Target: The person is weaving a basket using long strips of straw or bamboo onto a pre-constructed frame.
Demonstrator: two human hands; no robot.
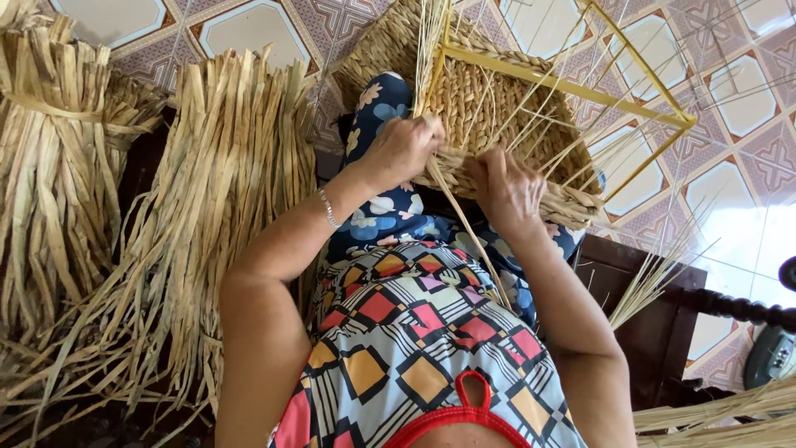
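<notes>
Left hand (404, 149), fingers curled shut, pinches pale straw strands (431, 50) against the woven rim of a half-made basket (489, 108); a thin bracelet (329, 209) circles its wrist, and the forearm runs down-left toward the bent elbow. Right hand (507, 189), also closed, presses its fingertips onto the same rim just beside the left, gripping the braid, its forearm descending to the lower right. One long strand (468, 236) falls from between the hands across the lap. The basket rests on the person's knees, woven around a yellow metal frame (580, 87) whose bare bars project up and right, with loose upright stakes fanning beyond them. Open room lies mainly above and to the right, over the patterned floor tiles (249, 25). Bundles of dried flat straw (224, 191) crowd the left side, near the left elbow. Dark wooden furniture (647, 315) stands at lower right, beside more straw.
</notes>
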